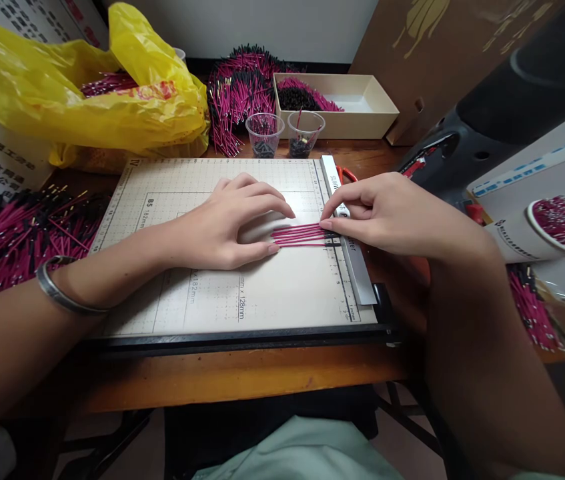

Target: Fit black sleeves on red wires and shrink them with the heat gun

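Several magenta wires [298,235] with black ends lie side by side on the white gridded board of a paper trimmer [282,293]. Their right ends reach toward the trimmer's metal strip [362,277]. My left hand [232,223] rests on the board with fingers spread and curved; its thumb tip touches the left end of the lowest wire. With thumb and fingers pinched together, my right hand [377,210] grips the upper wires near their black ends, beside the metal strip.
Behind the board are a yellow bag [137,123], a wire pile [242,90], two clear cups [265,143] and a cream box [357,125]. More wires [22,240] lie at left. A white cup of wires [517,241] and a dark machine [517,87] stand at right.
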Demonstrator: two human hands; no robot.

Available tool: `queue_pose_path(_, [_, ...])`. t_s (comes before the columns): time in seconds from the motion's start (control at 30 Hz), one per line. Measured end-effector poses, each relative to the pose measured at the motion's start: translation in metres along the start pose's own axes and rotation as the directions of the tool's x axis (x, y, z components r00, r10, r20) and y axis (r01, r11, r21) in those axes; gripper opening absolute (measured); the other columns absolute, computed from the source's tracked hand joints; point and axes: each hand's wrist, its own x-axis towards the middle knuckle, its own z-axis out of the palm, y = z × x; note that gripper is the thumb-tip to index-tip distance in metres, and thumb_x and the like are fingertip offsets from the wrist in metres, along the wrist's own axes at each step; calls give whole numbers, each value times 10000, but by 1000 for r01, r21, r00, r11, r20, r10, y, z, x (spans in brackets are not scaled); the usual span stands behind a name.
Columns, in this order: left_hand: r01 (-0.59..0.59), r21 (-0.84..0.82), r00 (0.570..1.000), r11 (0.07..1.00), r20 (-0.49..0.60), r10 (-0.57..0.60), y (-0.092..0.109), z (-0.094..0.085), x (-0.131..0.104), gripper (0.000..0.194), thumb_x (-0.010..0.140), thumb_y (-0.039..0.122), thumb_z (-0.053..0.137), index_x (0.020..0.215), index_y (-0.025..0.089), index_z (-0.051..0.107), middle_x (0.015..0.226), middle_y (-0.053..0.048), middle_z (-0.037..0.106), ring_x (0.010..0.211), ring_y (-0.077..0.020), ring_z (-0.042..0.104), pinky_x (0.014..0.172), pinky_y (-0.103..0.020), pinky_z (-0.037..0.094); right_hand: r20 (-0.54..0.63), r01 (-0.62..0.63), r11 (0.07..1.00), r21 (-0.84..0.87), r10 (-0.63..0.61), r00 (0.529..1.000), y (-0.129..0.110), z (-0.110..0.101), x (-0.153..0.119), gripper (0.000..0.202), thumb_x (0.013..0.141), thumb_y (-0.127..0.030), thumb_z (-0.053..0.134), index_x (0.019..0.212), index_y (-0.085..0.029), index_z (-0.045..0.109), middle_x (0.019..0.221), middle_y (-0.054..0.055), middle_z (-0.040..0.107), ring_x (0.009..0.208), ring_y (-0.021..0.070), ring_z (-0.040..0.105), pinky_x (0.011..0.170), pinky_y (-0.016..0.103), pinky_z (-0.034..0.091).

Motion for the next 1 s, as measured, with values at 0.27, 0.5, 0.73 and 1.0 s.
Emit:
queue_pose_path(0.27, [-44, 74, 998, 996, -48, 47, 0, 4, -1, 517, 970, 634, 544, 1270, 233, 672, 1350, -93, 696, 1241, -306, 575, 1076, -455, 348, -36, 2, 1000, 10, -2, 999, 3, -1, 0, 161, 881, -254, 645, 781, -174, 743, 492, -63, 391, 534, 92, 358, 631, 331, 278])
queue_pose_path(0.5, [-311, 155, 947, 937, 134, 292, 11, 6, -3, 623, 1059, 574, 451, 1582, 236, 441, 1629, -103, 490, 1533, -277, 435, 1288, -447, 175, -38, -14, 1000, -3, 14, 999, 5, -1, 1, 200, 897, -278, 599, 760, -182, 709, 492, -60, 412, 543, 102, 389, 656, 324, 297])
queue_pose_path(0.73, [-316, 176, 929, 932, 258, 266, 23, 14, -5, 804, 1064, 648, 330, 1653, 103, 285, 1703, -169, 287, 1608, -274, 289, 1352, -460, 121, -117, -9, 1000, -8, 8, 993, 8, 0, -1, 150, 913, -272, 587, 920, -190, 712, 617, -29, 494, 632, 133, 454, 711, 326, 347])
queue_pose_path(1.0, [-287, 195, 936, 938, 265, 232, 28, 20, -6, 844, 1064, 673, 265, 1643, 60, 282, 1715, -190, 207, 1629, -277, 202, 1354, -441, 161, -435, 56, 938, 342, 105, 894, 19, 43, -15, 427, 934, -376, 508, 1324, -207, 558, 1390, 139, 581, 1198, 264, 592, 1014, 446, 491])
